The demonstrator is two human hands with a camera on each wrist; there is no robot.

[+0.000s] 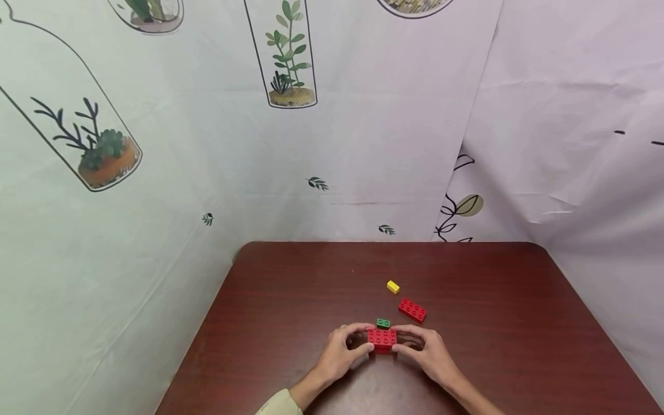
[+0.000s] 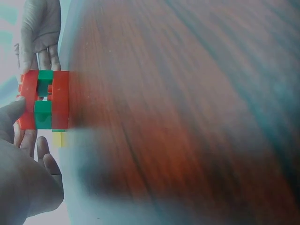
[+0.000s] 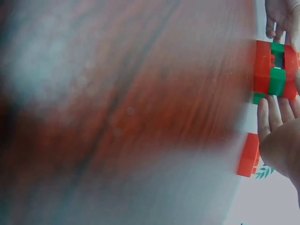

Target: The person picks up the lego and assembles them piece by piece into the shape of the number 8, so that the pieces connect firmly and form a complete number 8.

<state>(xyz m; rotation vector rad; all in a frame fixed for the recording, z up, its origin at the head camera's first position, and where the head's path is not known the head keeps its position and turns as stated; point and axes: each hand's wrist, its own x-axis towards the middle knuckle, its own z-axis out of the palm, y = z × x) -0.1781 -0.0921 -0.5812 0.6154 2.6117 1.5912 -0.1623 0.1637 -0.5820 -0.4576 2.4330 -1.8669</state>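
Observation:
Between the two hands stands a small stack of toy building bricks. Its top is a red studded brick (image 1: 381, 336). Under that, the left wrist view shows green bricks (image 2: 42, 115) with a gap between them, then a lower red brick (image 2: 61, 99) on the table. The left hand (image 1: 336, 353) pinches the left end of the top red brick between thumb and fingers. At the right end, the right hand (image 1: 433, 355) grips the same brick likewise. Just behind the stack sits a small green brick (image 1: 383, 323).
A loose red brick (image 1: 412, 310) lies beyond the right hand on the dark wooden table (image 1: 290, 288). Farther back is a small yellow brick (image 1: 393, 286). White printed cloth (image 1: 363, 144) hangs behind and along the table's sides.

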